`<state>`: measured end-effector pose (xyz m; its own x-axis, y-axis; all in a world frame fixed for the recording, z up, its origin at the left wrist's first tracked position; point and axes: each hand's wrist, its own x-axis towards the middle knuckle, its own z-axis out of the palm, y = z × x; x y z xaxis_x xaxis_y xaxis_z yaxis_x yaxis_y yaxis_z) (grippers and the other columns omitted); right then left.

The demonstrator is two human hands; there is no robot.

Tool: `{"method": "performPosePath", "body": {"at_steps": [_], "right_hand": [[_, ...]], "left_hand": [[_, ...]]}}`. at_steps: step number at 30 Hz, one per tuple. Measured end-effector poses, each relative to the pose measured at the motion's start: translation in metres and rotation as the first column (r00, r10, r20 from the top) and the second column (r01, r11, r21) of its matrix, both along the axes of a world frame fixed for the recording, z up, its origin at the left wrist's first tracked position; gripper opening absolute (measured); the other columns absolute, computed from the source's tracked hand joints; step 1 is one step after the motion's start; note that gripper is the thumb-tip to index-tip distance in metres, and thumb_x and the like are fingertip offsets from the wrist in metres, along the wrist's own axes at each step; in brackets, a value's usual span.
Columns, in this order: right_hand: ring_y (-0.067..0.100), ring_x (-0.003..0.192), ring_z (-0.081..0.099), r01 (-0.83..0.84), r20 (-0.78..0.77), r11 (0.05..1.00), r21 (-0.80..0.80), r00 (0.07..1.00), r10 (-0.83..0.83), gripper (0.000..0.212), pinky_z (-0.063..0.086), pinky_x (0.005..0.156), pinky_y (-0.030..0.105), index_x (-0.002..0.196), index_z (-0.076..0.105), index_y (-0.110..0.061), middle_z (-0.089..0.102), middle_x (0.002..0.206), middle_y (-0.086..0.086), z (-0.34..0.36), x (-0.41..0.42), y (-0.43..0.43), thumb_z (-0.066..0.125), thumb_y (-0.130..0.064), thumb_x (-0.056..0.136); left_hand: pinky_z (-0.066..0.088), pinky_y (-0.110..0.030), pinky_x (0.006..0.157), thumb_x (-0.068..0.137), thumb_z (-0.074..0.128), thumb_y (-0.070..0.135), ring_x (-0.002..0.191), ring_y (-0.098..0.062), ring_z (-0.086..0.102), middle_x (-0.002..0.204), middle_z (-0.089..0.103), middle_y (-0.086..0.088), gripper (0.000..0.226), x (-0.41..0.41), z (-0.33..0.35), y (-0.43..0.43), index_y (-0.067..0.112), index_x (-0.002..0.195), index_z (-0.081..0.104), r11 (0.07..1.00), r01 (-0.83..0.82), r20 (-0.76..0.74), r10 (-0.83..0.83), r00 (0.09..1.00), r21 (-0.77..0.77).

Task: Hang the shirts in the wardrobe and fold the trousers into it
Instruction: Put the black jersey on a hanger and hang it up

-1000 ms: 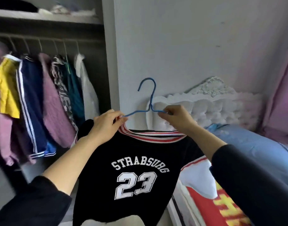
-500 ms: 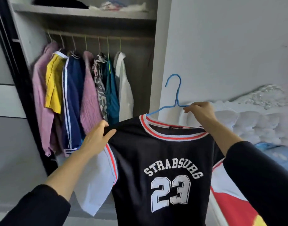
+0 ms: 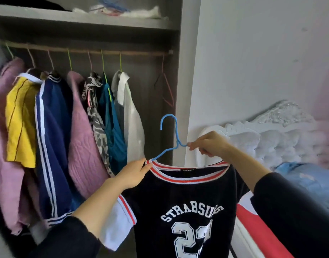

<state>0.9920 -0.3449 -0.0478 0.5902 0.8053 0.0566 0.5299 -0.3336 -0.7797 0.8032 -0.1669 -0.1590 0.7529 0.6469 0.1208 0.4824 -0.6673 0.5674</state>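
A black jersey (image 3: pixel 180 198) with a red-and-white collar and white lettering hangs on a blue wire hanger (image 3: pixel 172 138) in front of the open wardrobe. My left hand (image 3: pixel 134 174) pinches the collar at the jersey's left shoulder, where the hanger arm enters. My right hand (image 3: pixel 208 144) grips the hanger's right arm just beside the neck. The hook points up, below the wardrobe rail (image 3: pixel 89 51). Several shirts (image 3: pixel 54 138) hang on the rail at the left.
An empty pink hanger (image 3: pixel 166 90) hangs at the rail's right end, with a gap between it and the white shirt (image 3: pixel 132 120). A shelf (image 3: pixel 82 19) with items runs above. The wardrobe side panel (image 3: pixel 186 71) and a bed (image 3: pixel 299 179) lie to the right.
The view has closed in on the wardrobe. My left hand moved from the jersey's sleeve up to the collar. The hanger has come left, in front of the wardrobe opening.
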Motion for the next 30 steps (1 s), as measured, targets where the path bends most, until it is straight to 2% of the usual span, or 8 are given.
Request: {"method": "performPosePath", "body": {"at_steps": [4,8,12,15,18,23,26,30], "right_hand": [[0.011,0.055,0.043,0.091,0.118,0.992,-0.091,0.99,-0.08,0.031,0.036,0.051,0.019,0.085,0.076,-0.006,0.054,0.059,0.001,0.0,-0.019,0.035,0.073,-0.037,0.082],[0.01,0.056,0.051,0.187,0.234,0.978,-0.097,0.959,-0.16,0.025,0.039,0.05,0.018,0.079,0.074,-0.009,0.058,0.059,-0.002,0.02,-0.028,0.066,0.073,-0.034,0.083],[0.015,0.063,0.055,0.353,0.373,0.932,-0.088,0.879,-0.298,0.024,0.04,0.05,0.022,0.082,0.063,-0.008,0.06,0.072,0.004,0.046,-0.033,0.097,0.068,-0.03,0.088],[0.018,0.06,0.046,0.422,0.454,0.906,-0.044,0.816,-0.358,0.03,0.029,0.046,0.022,0.068,0.043,-0.01,0.046,0.066,0.003,0.063,-0.042,0.115,0.057,-0.017,0.093],[0.016,0.058,0.046,0.403,0.34,0.914,-0.053,0.868,-0.363,0.026,0.031,0.041,0.021,0.071,0.043,-0.01,0.049,0.072,0.006,0.077,-0.046,0.136,0.049,-0.012,0.096],[0.015,0.05,0.046,0.398,-0.062,0.916,0.055,0.917,-0.395,0.015,0.035,0.033,0.014,0.087,0.053,0.0,0.053,0.072,0.012,0.09,-0.033,0.164,0.045,-0.006,0.098],[0.016,0.051,0.05,0.367,-0.03,0.922,0.121,0.93,-0.367,0.017,0.041,0.034,0.017,0.08,0.051,-0.001,0.053,0.071,0.011,0.091,-0.025,0.172,0.044,-0.001,0.096],[0.017,0.056,0.05,0.314,-0.074,0.921,0.232,0.949,-0.306,0.017,0.049,0.053,0.026,0.076,0.047,-0.002,0.051,0.071,0.009,0.084,-0.028,0.203,0.046,0.001,0.093]], "left_hand": [[0.042,-0.029,0.076,0.099,0.038,0.044,0.089,-0.015,0.054,0.097,0.057,0.001,0.028,0.01,-0.003,0.044,0.019,0.102,0.051,0.994,0.097,-0.306,-0.107,0.946,-0.046],[0.045,-0.03,0.093,0.095,0.05,0.033,0.113,-0.017,0.055,0.127,0.056,-0.001,0.035,0.02,0.007,0.078,0.021,0.129,0.051,0.979,0.19,-0.257,-0.201,0.945,-0.067],[0.019,-0.038,0.117,0.094,0.049,0.025,0.145,-0.022,0.014,0.156,0.023,-0.005,0.048,0.043,0.033,0.107,0.022,0.141,0.04,0.923,0.242,-0.238,-0.174,0.956,0.298],[0.003,-0.045,0.12,0.092,0.046,0.023,0.148,-0.023,-0.006,0.16,0.009,-0.006,0.053,0.058,0.061,0.129,0.025,0.144,0.036,0.832,0.195,-0.222,-0.089,0.971,0.519],[-0.001,-0.048,0.118,0.093,0.046,0.026,0.147,-0.025,-0.011,0.16,0.006,-0.008,0.054,0.066,0.092,0.15,0.022,0.145,0.034,0.74,0.13,-0.162,-0.029,0.986,0.66],[-0.004,-0.05,0.116,0.094,0.044,0.031,0.147,-0.027,-0.011,0.16,0.007,-0.01,0.054,0.079,0.139,0.185,0.02,0.146,0.033,0.624,0.046,-0.098,0.049,0.994,0.78],[-0.007,-0.051,0.115,0.094,0.042,0.031,0.147,-0.027,-0.006,0.157,0.016,-0.012,0.05,0.086,0.155,0.205,0.018,0.143,0.038,0.583,-0.02,-0.065,0.125,0.99,0.812],[-0.006,-0.055,0.115,0.093,0.038,0.03,0.146,-0.028,0.002,0.148,0.035,-0.013,0.045,0.092,0.164,0.223,0.019,0.135,0.046,0.568,-0.013,-0.142,0.228,0.963,0.823]]}}
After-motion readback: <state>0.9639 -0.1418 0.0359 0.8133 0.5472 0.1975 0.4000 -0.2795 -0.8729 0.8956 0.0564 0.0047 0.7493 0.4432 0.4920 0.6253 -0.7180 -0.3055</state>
